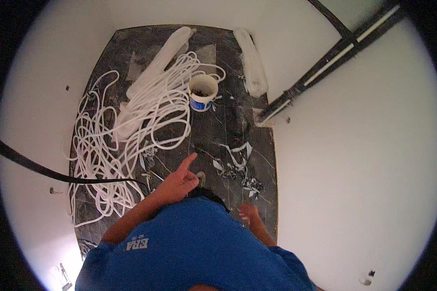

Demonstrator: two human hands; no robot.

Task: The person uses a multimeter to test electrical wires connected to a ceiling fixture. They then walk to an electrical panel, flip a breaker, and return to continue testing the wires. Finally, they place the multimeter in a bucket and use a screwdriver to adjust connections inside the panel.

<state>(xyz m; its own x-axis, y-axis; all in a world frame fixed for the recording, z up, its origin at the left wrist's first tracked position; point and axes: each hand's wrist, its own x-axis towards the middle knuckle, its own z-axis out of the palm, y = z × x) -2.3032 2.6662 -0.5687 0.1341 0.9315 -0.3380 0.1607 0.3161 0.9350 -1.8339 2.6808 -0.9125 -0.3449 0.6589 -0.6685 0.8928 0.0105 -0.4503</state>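
Observation:
My left hand (177, 184) reaches over the dark floor with its index finger stretched forward and the other fingers partly bent. Nothing is in it. My right hand (249, 212) hangs low beside my body, its fingers loosely bent and apart, also holding nothing that I can see. To the left of my left hand spreads a large tangle of white tubing (167, 92). Scraps and offcuts (239, 170) in grey, white and black are scattered ahead of my right hand. Neither hand touches the tubing or the scraps.
A white bucket (204, 98) with a blue label stands beyond my hands, dark material inside. Long white wrapped bundles (251, 63) lie at the back. A black cable (43, 169) crosses from the left. White walls flank the dark floor (228, 123); a dark channel (320, 72) runs along the right one.

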